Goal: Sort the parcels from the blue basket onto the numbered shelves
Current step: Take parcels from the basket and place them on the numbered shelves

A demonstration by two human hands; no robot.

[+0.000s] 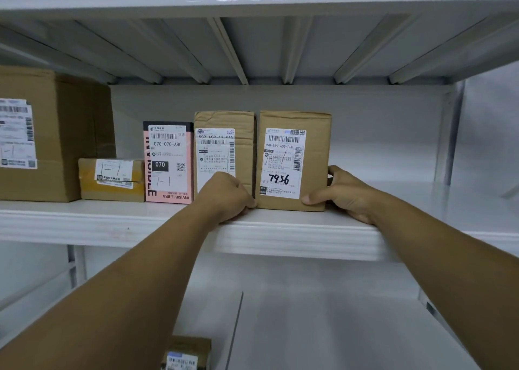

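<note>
Parcel [314, 162] marked 7936 stands upright on the white shelf [112, 223], near its front edge, just right of another brown box [224, 122]; right hand [345, 195] grips its lower right side, thumb on the front; left hand [224, 195], fingers curled, holds its lower left corner; pink box [168, 195] further left.

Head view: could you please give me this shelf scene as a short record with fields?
place: white shelf, five parcels in a row
parcel in hand: 7936 parcel, upright, rightmost
left hand: grips its lower left corner
right hand: grips its right side, thumb on front
neighbours: brown parcel, pink box, small taped box, large box
below: another parcel, partly cut off
</note>
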